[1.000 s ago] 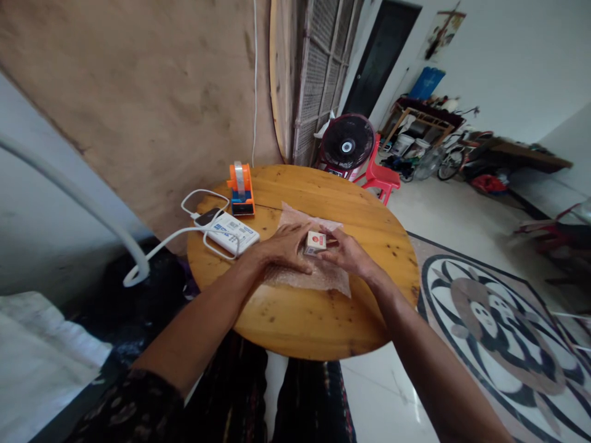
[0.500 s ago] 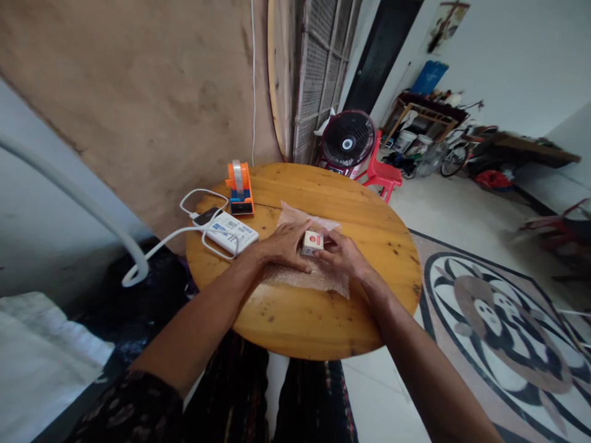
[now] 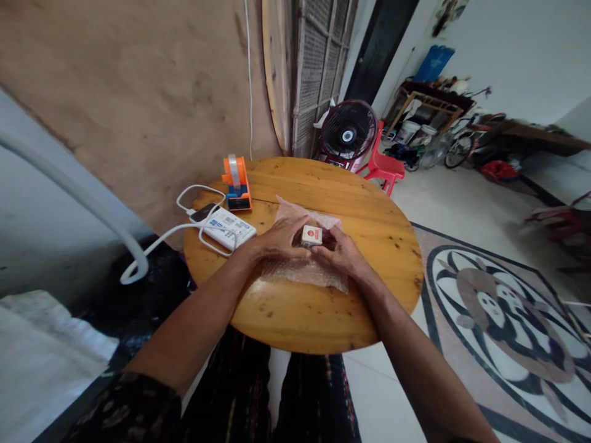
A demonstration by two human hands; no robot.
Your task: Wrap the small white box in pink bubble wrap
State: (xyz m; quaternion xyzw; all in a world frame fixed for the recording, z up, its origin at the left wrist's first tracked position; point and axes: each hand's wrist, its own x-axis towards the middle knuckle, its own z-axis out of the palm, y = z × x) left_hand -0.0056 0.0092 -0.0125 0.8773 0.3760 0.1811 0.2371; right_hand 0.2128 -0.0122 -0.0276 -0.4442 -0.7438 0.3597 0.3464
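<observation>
A small whitish box [image 3: 311, 235] with a red round mark on top sits over a sheet of clear bubble wrap [image 3: 318, 278]. My left hand [image 3: 282, 240] curves round the box's left side, its thumb at the front lower edge. From the right, my right hand [image 3: 344, 252] grips it too, thumb at the front and fingers behind. The two thumbs almost meet. The lower part of the box is partly hidden by my hands, so I cannot tell whether its base touches the wrap.
On the round wooden table [image 3: 295, 320] stand an orange tape dispenser [image 3: 238, 183] and, left of my hand, a white power bank [image 3: 229, 229] with a looped white cable [image 3: 172, 234]. Beyond the far edge are a fan [image 3: 348, 135] and a red plastic chair [image 3: 385, 166].
My left thumb has moved in against the front of the box, and my right fingers have closed round its far side. The view has shifted slightly.
</observation>
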